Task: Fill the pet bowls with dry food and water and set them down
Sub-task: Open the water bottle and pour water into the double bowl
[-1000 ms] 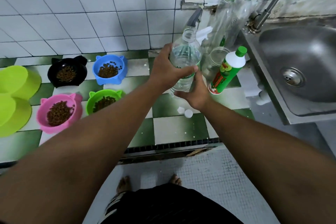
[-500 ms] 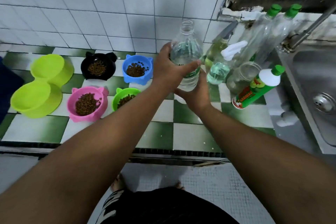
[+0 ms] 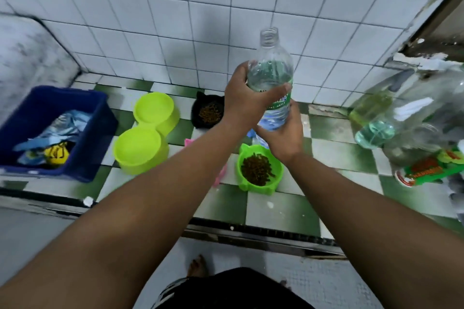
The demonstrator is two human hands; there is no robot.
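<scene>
Table: green-and-white chequered tile top (image 3: pixel 326 130), set against a white-tiled wall.
Left end: dark blue plastic crate (image 3: pixel 103 138).
Beside it: two empty lime-green plastic bowls (image 3: pixel 153 108), touching each other.
Middle: black cat-eared bowl (image 3: pixel 195 120) and green cat-eared bowl (image 3: pixel 256 188), both holding dry kibble.
Right end: blurred plastic bottles (image 3: pixel 374 130).

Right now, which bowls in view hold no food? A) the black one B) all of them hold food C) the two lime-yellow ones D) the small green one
C: the far lime bowl and near lime bowl show bare insides; the black bowl and green bowl hold kibble.
</scene>
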